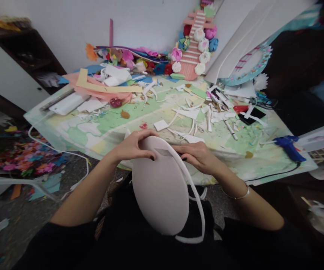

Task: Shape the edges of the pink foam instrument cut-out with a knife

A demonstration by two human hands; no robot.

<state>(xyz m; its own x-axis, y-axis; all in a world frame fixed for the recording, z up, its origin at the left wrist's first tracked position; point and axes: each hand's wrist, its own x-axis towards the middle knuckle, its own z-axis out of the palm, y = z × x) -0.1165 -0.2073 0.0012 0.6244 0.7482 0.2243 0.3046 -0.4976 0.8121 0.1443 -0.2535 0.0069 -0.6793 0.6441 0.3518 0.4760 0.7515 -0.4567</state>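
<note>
A white foam oval (160, 191) stands tilted in front of my body, over my lap at the table's near edge. My left hand (135, 147) grips its upper edge, the thumb pressed on the near face and the fingers behind. Closed beside the oval's upper right edge, my right hand (197, 155) holds what looks like a craft knife. Its grey blade (163, 152) lies across the top of the oval; the handle is mostly hidden in the fingers. A narrow white foam strip (200, 212) curves off the oval's right edge and hangs down to its lower end.
White foam offcuts (188, 116) are scattered over the table (105, 129). At the right lies a blue glue gun (290, 146) with its cord. A pink guitar-shaped piece with paper flowers (191, 56) leans on the wall. Coloured paper scraps (21, 152) cover the floor at left.
</note>
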